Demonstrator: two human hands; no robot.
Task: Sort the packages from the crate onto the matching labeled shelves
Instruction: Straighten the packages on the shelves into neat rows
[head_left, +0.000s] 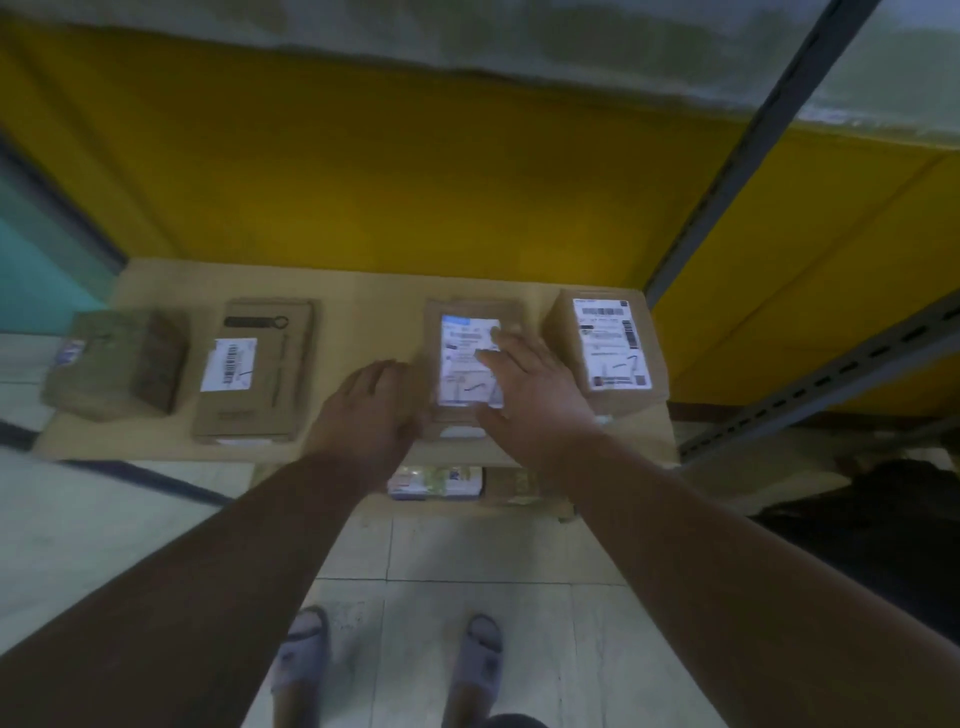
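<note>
Between both hands, seemingly touching: the package; shelf beneath.

Arms: showing bare to the frame edge, no sleeves.
Hands: left hand, right hand wearing nothing.
Feet: wearing grey slide sandals.

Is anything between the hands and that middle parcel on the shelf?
Nothing visible. The right hand already lies on the white label of the flat brown cardboard parcel, and the left hand is against its left edge. Neighbouring cardboard boxes sit apart on either side.
</note>
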